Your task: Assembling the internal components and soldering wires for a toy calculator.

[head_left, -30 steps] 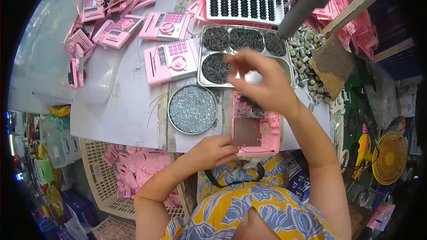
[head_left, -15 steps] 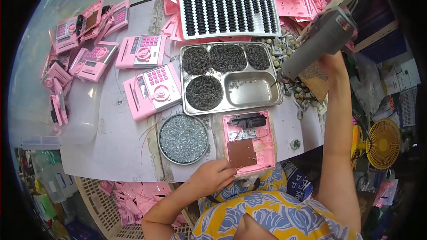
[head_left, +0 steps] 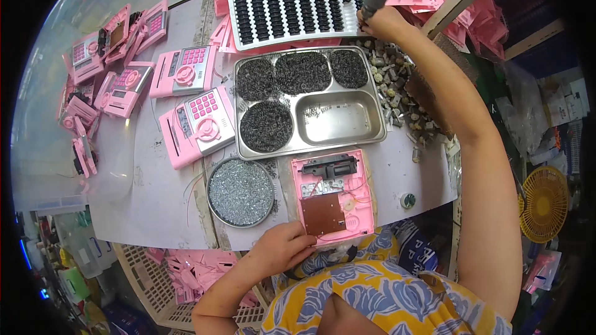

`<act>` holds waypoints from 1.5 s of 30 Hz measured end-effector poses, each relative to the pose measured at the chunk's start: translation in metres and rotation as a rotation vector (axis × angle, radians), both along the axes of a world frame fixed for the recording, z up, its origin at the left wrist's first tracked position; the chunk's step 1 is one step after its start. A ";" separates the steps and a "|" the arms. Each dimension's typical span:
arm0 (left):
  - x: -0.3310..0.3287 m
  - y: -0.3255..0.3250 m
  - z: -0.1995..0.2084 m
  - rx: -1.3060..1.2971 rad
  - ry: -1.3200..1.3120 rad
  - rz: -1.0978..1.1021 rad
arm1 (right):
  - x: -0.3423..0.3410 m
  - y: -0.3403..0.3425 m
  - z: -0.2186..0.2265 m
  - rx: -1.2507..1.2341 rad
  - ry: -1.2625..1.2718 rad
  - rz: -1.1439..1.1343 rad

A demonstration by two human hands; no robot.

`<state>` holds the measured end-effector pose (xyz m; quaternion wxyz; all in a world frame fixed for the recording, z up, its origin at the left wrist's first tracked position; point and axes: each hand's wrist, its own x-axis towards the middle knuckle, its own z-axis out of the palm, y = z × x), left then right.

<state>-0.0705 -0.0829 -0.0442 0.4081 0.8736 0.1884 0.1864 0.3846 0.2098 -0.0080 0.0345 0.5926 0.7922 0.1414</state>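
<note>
Right hand (head_left: pixel 388 25) has been moved to the corner of the white tray (head_left: pixel 279 43), its grip impossible to tell, seemingly so a black part (head_left: pixel 286 0) can be picked, then brought to the open pink case (head_left: pixel 338 192) held by the left hand (head_left: pixel 279 248) at the table (head_left: pixel 428 174) edge.

1 open pink housing half and 1 white tray of black parts in front of us.
We see the pink plastic housing half (head_left: pixel 341 236) lying inner side up at the worktable's (head_left: pixel 400 172) near edge, turned slightly counterclockwise. Across its far end sits 1 long black module (head_left: pixel 329 166), then a perforated silvery plate (head_left: pixel 323 188); a brown circuit board (head_left: pixel 324 214) fills the near left, and thin red wires run loose on the right. Farther from us, the white tray (head_left: pixel 292 43) carries close rows of small black ribbed parts (head_left: pixel 265 3), with bare white slots toward its near right corner.
</note>
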 end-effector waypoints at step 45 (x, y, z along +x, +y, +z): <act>0.007 -0.008 0.007 0.069 0.095 0.041 | -0.033 -0.365 -0.002 0.076 0.865 -0.540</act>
